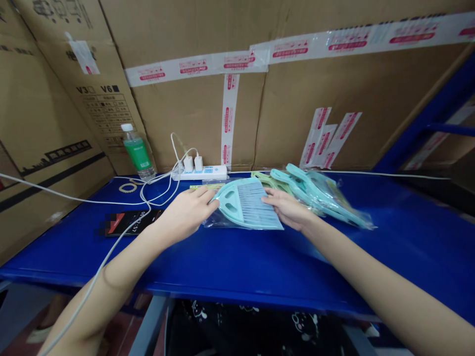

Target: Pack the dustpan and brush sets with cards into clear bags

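A light teal plastic dustpan-shaped piece (245, 205) in a clear bag lies flat on the blue shelf (237, 262). My left hand (187, 211) grips its left, handle end with fingers curled over the edge. My right hand (287, 207) rests on its right edge, fingers pressed on the ribbed surface. Behind my right hand lies a heap of similar teal and pale green pieces in clear bags (319, 195).
A white power strip with two chargers (200, 172) and trailing white cables sits at the back. A green-labelled bottle (138, 152) stands at the back left. A black phone (129, 222) lies at left. Cardboard boxes wall the back and left. A blue rack post rises at right.
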The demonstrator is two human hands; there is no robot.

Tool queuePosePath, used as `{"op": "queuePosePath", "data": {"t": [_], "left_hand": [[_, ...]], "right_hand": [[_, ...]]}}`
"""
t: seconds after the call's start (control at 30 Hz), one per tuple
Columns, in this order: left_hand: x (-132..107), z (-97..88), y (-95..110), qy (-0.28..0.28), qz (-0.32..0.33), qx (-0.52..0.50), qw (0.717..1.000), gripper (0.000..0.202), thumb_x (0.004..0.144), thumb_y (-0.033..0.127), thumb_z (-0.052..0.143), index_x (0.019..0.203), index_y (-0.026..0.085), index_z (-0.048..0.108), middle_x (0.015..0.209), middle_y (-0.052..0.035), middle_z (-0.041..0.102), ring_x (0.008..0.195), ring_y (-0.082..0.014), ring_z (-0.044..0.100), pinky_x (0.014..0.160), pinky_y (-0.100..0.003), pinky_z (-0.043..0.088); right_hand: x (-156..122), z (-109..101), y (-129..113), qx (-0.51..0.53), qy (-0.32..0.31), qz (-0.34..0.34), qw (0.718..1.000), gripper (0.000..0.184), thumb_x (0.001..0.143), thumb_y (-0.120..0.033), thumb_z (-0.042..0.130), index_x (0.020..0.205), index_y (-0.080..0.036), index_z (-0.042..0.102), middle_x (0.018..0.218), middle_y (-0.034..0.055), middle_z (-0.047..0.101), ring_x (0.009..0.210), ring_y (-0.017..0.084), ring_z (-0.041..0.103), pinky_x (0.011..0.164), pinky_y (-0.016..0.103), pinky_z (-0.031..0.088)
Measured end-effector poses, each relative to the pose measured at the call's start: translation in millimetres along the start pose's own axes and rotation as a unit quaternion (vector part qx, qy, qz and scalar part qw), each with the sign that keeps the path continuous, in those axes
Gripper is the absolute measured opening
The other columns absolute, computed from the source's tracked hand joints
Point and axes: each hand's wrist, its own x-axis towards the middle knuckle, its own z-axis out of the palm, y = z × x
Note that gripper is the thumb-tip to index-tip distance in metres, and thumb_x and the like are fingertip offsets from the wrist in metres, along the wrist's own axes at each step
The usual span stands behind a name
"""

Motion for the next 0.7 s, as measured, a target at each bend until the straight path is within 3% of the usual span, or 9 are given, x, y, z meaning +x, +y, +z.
{"op": "queuePosePath", "data": {"t": [0.13,0.37,0.47,0.53,0.6,0.7], "left_hand": [[1.6,-2.4,3.7,-0.033,0.032,-0.045,0.998,0.018,0.08,0.003,0.048,0.087,0.014,0.06,0.085,-0.0053,0.064,0.08,-0.0186,0.059,0.065,-0.03,0.051],[-2.6,-7.1,-1.5,-0.091,-0.032,-0.021,0.995,0.017,0.081,0.004,0.052,0.071,0.013,0.062,0.085,-0.0073,0.065,0.089,-0.0193,0.062,0.066,-0.027,0.054],[-5.4,-10.6,-4.9,-0.064,-0.038,0.021,0.997,0.022,0.08,0.0,0.049,0.069,0.013,0.063,0.086,-0.008,0.067,0.1,-0.0209,0.06,0.076,-0.029,0.054],[-8.8,-16.9,-6.9,-0.043,-0.043,0.064,0.996,0.025,0.08,-0.001,0.048,0.066,0.014,0.064,0.084,-0.0078,0.068,0.097,-0.0215,0.061,0.077,-0.031,0.053],[-15.7,-25.8,-8.3,-0.01,-0.064,0.124,0.99,0.028,0.082,0.002,0.047,0.063,0.015,0.063,0.083,-0.0071,0.069,0.088,-0.0231,0.061,0.07,-0.035,0.052],[-33.9,-38.3,-9.2,0.082,-0.166,0.195,0.963,0.031,0.087,0.006,0.042,0.068,0.017,0.064,0.093,-0.0035,0.071,0.079,-0.0202,0.06,0.058,-0.032,0.047]], "right_hand": [[-1.0,-0.1,-1.2,-0.014,-0.002,-0.004,1.0,0.035,0.082,0.003,0.04,0.107,-0.016,0.056,0.09,0.0053,0.072,0.077,0.015,0.069,0.084,0.035,0.054],[2.7,-12.9,-0.9,-0.03,-0.032,-0.053,0.998,0.04,0.08,-0.001,0.044,0.114,-0.019,0.053,0.097,0.0049,0.071,0.088,0.018,0.067,0.086,0.039,0.052],[1.7,-11.8,-1.3,-0.032,-0.024,-0.046,0.998,0.043,0.079,0.0,0.044,0.117,-0.019,0.051,0.097,0.0046,0.071,0.088,0.018,0.067,0.088,0.04,0.052],[-0.5,-9.0,-1.9,-0.033,-0.02,-0.033,0.999,0.045,0.078,0.001,0.044,0.118,-0.019,0.05,0.096,0.0047,0.071,0.088,0.018,0.067,0.088,0.039,0.052],[-2.7,-7.1,-2.2,-0.037,-0.028,-0.029,0.999,0.044,0.079,0.001,0.044,0.118,-0.018,0.05,0.096,0.0049,0.071,0.086,0.017,0.067,0.088,0.038,0.052],[-3.7,-7.1,-0.9,-0.045,-0.046,-0.038,0.997,0.042,0.081,-0.001,0.044,0.119,-0.019,0.05,0.096,0.0045,0.07,0.084,0.016,0.067,0.087,0.036,0.051]]}}
